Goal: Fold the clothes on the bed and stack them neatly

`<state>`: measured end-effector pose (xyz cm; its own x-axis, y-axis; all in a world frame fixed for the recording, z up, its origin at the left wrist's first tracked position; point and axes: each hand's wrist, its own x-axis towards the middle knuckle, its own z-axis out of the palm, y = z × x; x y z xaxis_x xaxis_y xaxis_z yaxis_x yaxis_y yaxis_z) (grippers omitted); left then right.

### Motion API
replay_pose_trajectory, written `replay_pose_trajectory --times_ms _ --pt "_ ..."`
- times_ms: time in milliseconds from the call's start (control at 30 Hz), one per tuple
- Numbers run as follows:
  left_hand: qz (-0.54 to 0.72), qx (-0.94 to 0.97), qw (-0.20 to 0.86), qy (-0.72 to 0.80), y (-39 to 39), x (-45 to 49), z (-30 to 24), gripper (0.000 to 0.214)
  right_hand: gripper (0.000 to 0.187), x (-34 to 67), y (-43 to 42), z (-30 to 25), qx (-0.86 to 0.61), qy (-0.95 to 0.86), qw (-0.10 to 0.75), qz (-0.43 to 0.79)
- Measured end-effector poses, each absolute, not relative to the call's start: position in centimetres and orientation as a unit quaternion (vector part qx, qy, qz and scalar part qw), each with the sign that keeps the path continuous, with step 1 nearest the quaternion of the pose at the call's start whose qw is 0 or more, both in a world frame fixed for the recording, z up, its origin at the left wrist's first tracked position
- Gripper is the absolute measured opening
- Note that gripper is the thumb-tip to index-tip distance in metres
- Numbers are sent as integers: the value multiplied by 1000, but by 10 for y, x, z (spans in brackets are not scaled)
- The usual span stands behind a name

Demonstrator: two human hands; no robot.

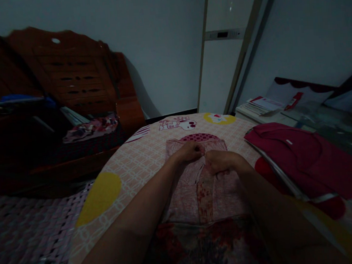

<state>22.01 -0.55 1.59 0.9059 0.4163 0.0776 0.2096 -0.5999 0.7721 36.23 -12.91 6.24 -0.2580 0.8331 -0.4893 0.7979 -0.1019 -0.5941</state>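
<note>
The garment (pixel 182 206) lies on the counter (pixel 131 179), under the left grip (pixel 191 150) and right grip (pixel 219 161), both pinching its cloth; it's mottled pink, a patterned strip down its middle.

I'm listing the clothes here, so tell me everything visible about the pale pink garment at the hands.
The pale pink garment looks like soft, mottled fabric, with a reddish patterned strip down its middle. It lies spread on the printed tablecloth, mostly flat with some creases. The left hand and right hand grip it near its far edge, close together. Dark red floral cloth meets its near edge; whether they are joined is unclear in the dim light.
</note>
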Motion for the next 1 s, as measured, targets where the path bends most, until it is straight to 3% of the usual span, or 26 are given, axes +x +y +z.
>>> replay_pose_trajectory --times_ms 500,767,867,933,1000 --pt "133 896 389 171 -7 220 19 15 9 383 -124 55 -552 -609 83 564" --pt "138 899 385 156 -3 223 13 17 12 367 -124 48 -534 -620 58 572" --pt "136 903 369 175 -4 222 15 17 19 377 -122 51 -583 -609 176 508" --pt "133 900 376 175 -4 222 15 17 21 391 -119 50 -670 -568 274 391" --pt "125 894 397 168 -3 221 15 17 22 406 -116 47 -772 -513 300 225"
